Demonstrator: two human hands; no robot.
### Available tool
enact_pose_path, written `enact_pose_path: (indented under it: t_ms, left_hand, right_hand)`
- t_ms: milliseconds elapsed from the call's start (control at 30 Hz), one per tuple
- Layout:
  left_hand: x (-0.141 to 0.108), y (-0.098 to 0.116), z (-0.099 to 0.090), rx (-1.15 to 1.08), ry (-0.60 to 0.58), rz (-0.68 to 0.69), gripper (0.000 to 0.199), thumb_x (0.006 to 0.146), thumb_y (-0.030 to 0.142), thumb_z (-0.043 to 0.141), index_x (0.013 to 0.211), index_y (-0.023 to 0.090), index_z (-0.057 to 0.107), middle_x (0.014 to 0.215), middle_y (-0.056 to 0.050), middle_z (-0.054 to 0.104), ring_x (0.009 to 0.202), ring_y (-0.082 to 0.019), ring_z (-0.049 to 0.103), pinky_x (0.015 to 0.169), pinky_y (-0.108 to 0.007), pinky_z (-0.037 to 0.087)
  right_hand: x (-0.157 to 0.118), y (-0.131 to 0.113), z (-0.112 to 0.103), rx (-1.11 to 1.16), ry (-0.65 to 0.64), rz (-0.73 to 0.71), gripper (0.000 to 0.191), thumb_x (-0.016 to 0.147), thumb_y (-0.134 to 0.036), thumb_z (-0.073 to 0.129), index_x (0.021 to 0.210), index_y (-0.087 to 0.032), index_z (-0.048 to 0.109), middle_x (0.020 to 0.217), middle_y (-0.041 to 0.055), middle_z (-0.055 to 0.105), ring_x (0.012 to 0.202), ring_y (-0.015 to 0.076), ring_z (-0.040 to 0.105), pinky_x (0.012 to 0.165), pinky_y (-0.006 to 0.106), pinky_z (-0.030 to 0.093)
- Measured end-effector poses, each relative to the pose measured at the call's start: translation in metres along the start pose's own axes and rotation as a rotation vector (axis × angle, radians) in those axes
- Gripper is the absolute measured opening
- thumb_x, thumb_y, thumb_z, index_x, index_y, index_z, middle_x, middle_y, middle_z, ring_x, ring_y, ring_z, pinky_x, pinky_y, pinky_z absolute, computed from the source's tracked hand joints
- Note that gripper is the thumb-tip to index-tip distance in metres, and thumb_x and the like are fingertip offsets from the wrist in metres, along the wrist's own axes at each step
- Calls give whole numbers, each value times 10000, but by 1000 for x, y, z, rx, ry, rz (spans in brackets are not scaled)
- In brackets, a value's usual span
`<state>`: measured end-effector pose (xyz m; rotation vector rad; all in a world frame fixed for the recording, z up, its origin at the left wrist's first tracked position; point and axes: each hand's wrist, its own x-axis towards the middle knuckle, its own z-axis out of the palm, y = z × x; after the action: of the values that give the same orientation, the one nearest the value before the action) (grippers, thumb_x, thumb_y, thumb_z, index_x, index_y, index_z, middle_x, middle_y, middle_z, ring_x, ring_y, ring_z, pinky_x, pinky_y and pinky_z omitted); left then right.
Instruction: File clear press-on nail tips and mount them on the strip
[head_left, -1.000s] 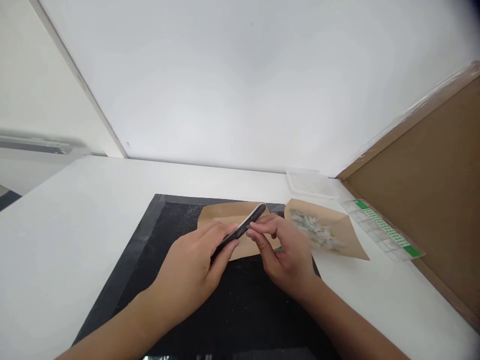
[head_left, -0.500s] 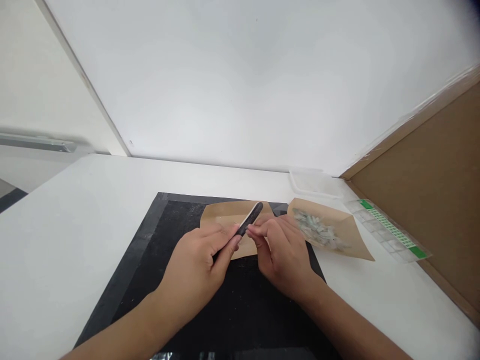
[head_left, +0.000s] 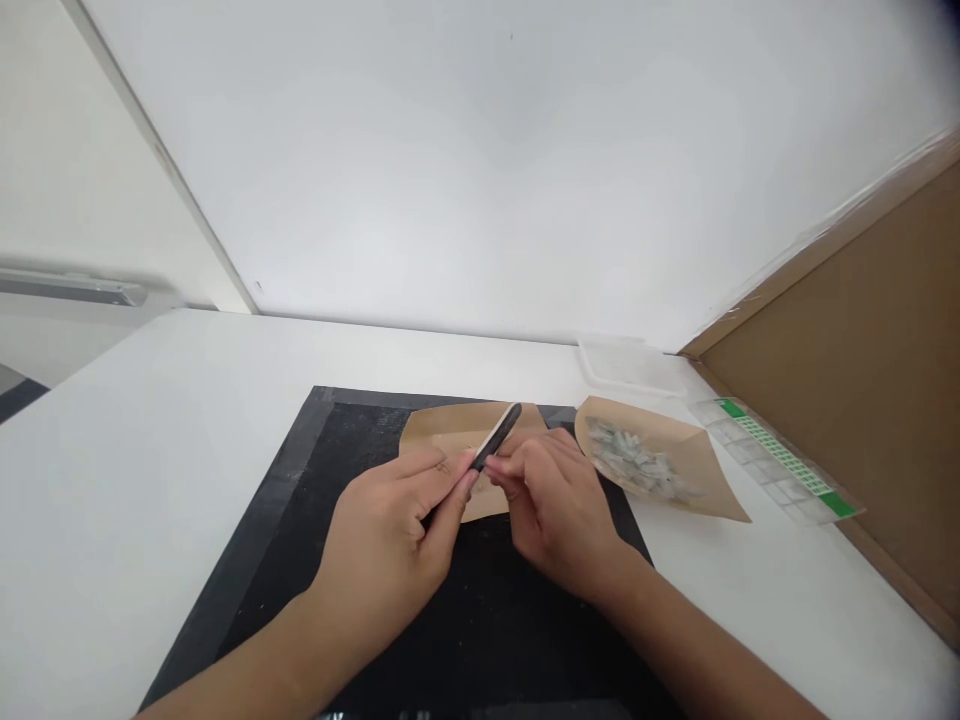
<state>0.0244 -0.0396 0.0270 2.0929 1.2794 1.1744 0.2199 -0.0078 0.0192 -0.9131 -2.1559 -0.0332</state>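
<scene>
My left hand (head_left: pixel 405 505) is closed round a slim black nail file (head_left: pixel 498 440) with a pale side, its rounded tip slanting up and to the right. My right hand (head_left: pixel 559 495) is pinched against the file's lower right edge; whatever sits between its fingertips is too small and hidden to make out. Under both hands lies a sheet of brown paper (head_left: pixel 439 425), partly covered by them. Just right of my right hand, a second brown paper (head_left: pixel 712 485) bears a pile of small translucent whitish pieces (head_left: pixel 637 460).
A black mat (head_left: pixel 300 510) lies beneath the hands on the white table (head_left: pixel 202 400). At the back right stands a clear shallow tray (head_left: pixel 630 366). Farther right, a clear compartment case (head_left: pixel 787 470) with a green strip lies near a brown board (head_left: pixel 847 370). A white wall rises behind.
The file has turned slightly, showing more of its pale side and less black face. My right hand has shifted a little left along it.
</scene>
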Motion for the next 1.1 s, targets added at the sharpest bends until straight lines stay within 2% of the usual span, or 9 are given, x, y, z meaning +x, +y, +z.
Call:
enact_pose_path:
  t_ms: [67, 267, 433, 567, 667, 800, 900, 1033, 1100]
  left_hand:
    - [1, 1, -1, -21, 1, -12, 240, 1038, 245, 570, 1043, 226, 809, 859, -26, 761, 767, -159, 720, 719, -272, 581]
    - [1, 0, -1, -3, -17, -40, 309, 1048, 283, 549, 883, 206, 799, 834, -35, 759, 739, -168, 717, 724, -295, 588]
    - [0, 1, 0, 29, 8, -26, 312, 1041, 288, 557, 859, 202, 795, 757, -31, 722, 654, -153, 675, 630, -268, 556]
    - [0, 3, 0, 59, 30, -13, 300, 1038, 301, 561, 896, 213, 810, 719, -29, 706, 626, -152, 658, 594, -255, 546]
    - [0, 4, -1, 53, 20, -10, 303, 1044, 292, 553, 895, 213, 805, 725, -26, 702, 621, -148, 648, 599, -256, 542]
    - [-1, 3, 0, 40, 13, -28, 298, 1040, 282, 563, 859, 201, 786, 754, -26, 700, 635, -144, 643, 620, -266, 533]
    - [-1, 2, 0, 40, -2, -30, 289, 1038, 272, 564, 859, 206, 781, 721, -13, 677, 616, -137, 631, 604, -261, 517]
    - [-1, 2, 0, 49, 12, -22, 284, 1041, 267, 556, 874, 204, 777, 766, -20, 703, 647, -140, 648, 622, -265, 521]
    - [-2, 2, -1, 47, 1, -30, 297, 1042, 269, 554, 853, 201, 773, 760, -21, 704, 646, -141, 651, 618, -262, 523]
  right_hand:
    - [1, 0, 0, -16, 60, 14, 245, 1016, -91, 552, 853, -243, 450, 757, 3, 652, 681, 170, 588, 694, 344, 390]
    - [3, 0, 0, -48, 49, 27, 235, 1019, -94, 555, 860, -240, 463, 757, 2, 662, 690, 167, 595, 701, 350, 385]
    - [3, -1, 0, -37, -13, -2, 266, 1018, -86, 543, 831, -242, 437, 720, -9, 634, 668, 163, 574, 701, 355, 375]
    - [5, -1, 0, -62, 75, 22, 259, 1007, -92, 572, 829, -237, 451, 717, -7, 632, 647, 159, 556, 682, 350, 359]
    - [6, 0, -1, 17, -3, -5, 261, 1008, -84, 554, 828, -238, 445, 723, -12, 638, 651, 157, 571, 681, 346, 366]
    - [7, 1, -2, 12, 65, 57, 217, 1013, -102, 563, 862, -236, 484, 760, -4, 667, 687, 162, 603, 708, 346, 387]
    - [7, 1, -3, 63, -29, 16, 216, 1016, -107, 555, 862, -237, 476, 755, -8, 675, 669, 157, 605, 690, 340, 382]
    - [6, 3, -3, -23, 45, 46, 217, 1020, -113, 557, 860, -237, 481, 734, -8, 663, 656, 160, 583, 698, 350, 365]
    - [5, 4, -2, -13, -8, 20, 221, 1020, -112, 548, 854, -236, 471, 715, -18, 641, 633, 152, 558, 688, 346, 352]
